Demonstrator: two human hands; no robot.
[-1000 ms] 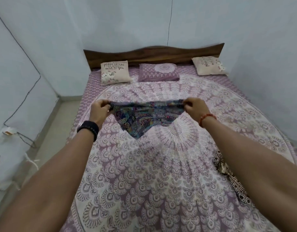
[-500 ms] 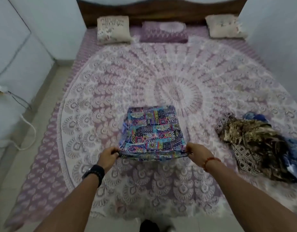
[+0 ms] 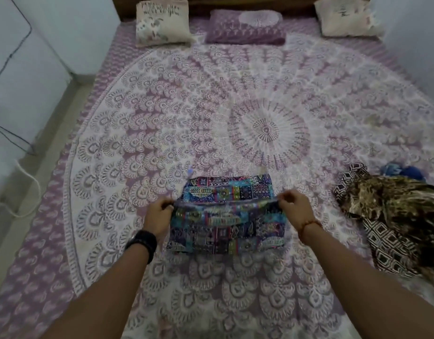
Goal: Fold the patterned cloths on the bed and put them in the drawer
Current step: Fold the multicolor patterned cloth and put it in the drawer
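Blue patchwork fabric, the cloth [image 3: 227, 216] now being worked on, lies on the bed [image 3: 235, 106] at about 6 o'clock from the round centre of the bedspread pattern, close to the near edge. The left hand [image 3: 158, 216] pinches its left corner and the right hand [image 3: 293, 204] pinches its right corner, both with fingers curled onto the fabric. Between them the near edge is lifted and held over the middle of the cloth, while the far strip lies flat on the bed. I judge this to be a fold in progress, with the cloth already narrowed but not finished.

At about 3 o'clock from the cloth, well apart, a brown and black patterned pile [image 3: 392, 216] sits crumpled and unfolded, with a blue piece [image 3: 401, 171] showing at its far side. No drawer is in view, so nothing appears put away yet. By my reckoning the task is at an early stage: one cloth partly folded, the pile untouched, and all the stowing left to do.
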